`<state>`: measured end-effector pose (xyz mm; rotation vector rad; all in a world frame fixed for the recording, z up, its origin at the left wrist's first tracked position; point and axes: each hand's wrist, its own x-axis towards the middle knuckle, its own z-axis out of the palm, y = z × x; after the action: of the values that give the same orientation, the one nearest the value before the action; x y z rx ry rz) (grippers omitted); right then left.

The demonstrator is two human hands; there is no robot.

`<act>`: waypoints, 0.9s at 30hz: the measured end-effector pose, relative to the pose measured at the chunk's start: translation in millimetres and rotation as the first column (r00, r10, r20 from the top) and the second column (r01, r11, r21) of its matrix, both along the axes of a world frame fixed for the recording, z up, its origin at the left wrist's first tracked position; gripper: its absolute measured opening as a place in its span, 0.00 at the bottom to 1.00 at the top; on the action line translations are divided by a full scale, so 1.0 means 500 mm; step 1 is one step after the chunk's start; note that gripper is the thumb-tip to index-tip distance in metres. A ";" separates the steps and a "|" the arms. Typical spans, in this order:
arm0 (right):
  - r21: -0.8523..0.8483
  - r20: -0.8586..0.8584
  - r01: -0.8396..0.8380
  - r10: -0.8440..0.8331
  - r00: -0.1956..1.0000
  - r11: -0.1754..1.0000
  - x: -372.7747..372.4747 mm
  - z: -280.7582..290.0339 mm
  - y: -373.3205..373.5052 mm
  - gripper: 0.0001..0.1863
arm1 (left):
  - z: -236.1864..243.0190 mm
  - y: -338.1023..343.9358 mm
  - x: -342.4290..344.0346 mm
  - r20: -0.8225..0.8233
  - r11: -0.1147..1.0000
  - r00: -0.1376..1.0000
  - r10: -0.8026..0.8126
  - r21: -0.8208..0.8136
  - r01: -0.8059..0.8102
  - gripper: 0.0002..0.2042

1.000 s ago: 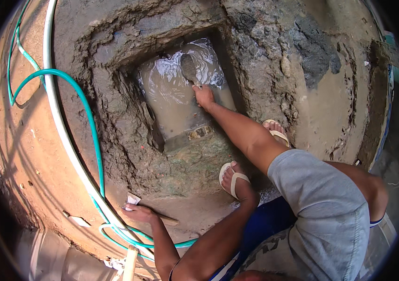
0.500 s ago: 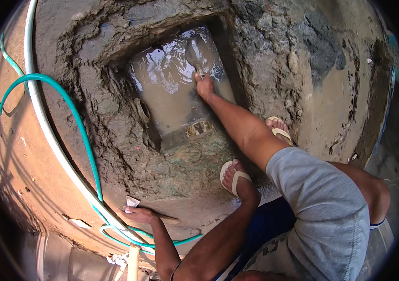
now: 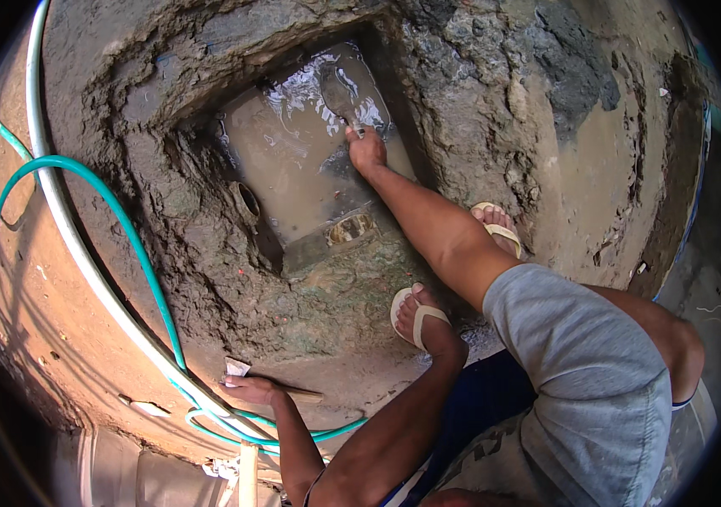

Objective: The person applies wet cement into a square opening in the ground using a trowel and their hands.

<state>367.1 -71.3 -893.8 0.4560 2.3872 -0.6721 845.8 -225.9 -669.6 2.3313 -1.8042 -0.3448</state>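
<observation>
In the muddy water of the square pit (image 3: pixel 297 182), my right hand (image 3: pixel 366 150) is closed round the handle of a trowel (image 3: pixel 339 95). The mud-coated blade points to the far side, at the water's surface. My left hand (image 3: pixel 251 389) rests low on the ground at the near left, its fingers stretched out. A small pale, flat piece (image 3: pixel 236 367) lies against these fingers; I cannot tell whether it is held. A thin strip of wood (image 3: pixel 303 395) lies beside the left wrist. A round pipe mouth (image 3: pixel 247 200) opens in the pit's left wall.
Rough wet mud (image 3: pixel 183 245) rings the pit. A green hose (image 3: pixel 136 228) and a white pipe (image 3: pixel 81 232) curve along the left. My sandalled feet, one in the near sandal (image 3: pixel 418 319), stand at the pit's near right edge. Dark wet mortar (image 3: pixel 576 72) is heaped at the far right.
The trowel and right hand have shifted slightly in the water, and the ripples have lessened. The whole view has moved a little. My left hand stays in place on the ground.
</observation>
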 end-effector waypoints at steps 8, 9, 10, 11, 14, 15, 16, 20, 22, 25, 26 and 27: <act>0.017 0.009 0.014 -0.014 1.000 1.000 -0.011 0.035 0.033 0.31 | 0.008 -0.001 0.001 0.010 1.000 1.000 0.011 -0.019 -0.011 0.31; 0.015 0.001 0.029 -0.029 1.000 0.999 -0.007 0.042 0.028 0.32 | 0.010 -0.002 0.006 0.021 1.000 1.000 0.010 -0.027 -0.010 0.31; 0.018 -0.004 0.032 -0.032 0.999 0.999 -0.011 0.041 0.033 0.32 | 0.007 -0.001 0.001 0.017 1.000 1.000 0.007 -0.024 -0.007 0.31; 0.026 -0.011 0.042 -0.042 0.999 0.999 -0.015 0.040 0.037 0.30 | 0.004 0.000 -0.003 -0.001 1.000 1.000 0.009 -0.008 -0.009 0.31; 0.020 0.002 0.061 -0.061 0.998 0.998 -0.007 0.046 0.026 0.30 | 0.007 -0.002 0.005 0.006 1.000 1.000 0.006 -0.011 -0.006 0.31; 0.012 0.016 0.072 -0.072 0.997 0.997 0.000 0.050 0.019 0.30 | 0.012 -0.004 0.013 0.024 1.000 1.000 -0.001 -0.024 0.002 0.31; 0.012 0.011 0.070 -0.070 0.997 0.997 -0.004 0.044 0.025 0.30 | 0.009 -0.003 0.010 0.018 1.000 1.000 0.001 -0.023 0.000 0.31; 0.072 -0.075 0.080 -0.074 0.994 0.994 -0.018 0.027 0.047 0.31 | -0.006 -0.003 0.019 0.011 1.000 1.000 -0.013 -0.022 0.013 0.32; 0.089 -0.098 0.066 -0.058 0.994 0.994 -0.011 0.033 0.040 0.32 | -0.009 -0.007 0.037 0.029 0.999 0.999 -0.020 -0.026 0.020 0.32; 0.060 -0.064 0.054 -0.050 0.997 0.997 -0.007 0.045 0.043 0.30 | -0.011 -0.004 0.039 0.041 0.999 0.999 -0.023 -0.033 0.024 0.32; 0.058 -0.121 0.046 -0.039 0.992 0.997 -0.006 0.047 0.050 0.29 | -0.015 -0.001 0.029 0.019 1.000 1.000 -0.021 -0.021 0.021 0.33; 0.057 -0.179 0.039 -0.028 0.983 0.998 -0.008 0.051 0.062 0.29 | -0.020 0.003 0.017 -0.004 1.000 1.000 -0.019 -0.009 0.019 0.33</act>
<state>363.3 -40.5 -868.3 0.4801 2.5797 -0.6826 854.0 -224.2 -679.7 2.3068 -1.8238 -0.3440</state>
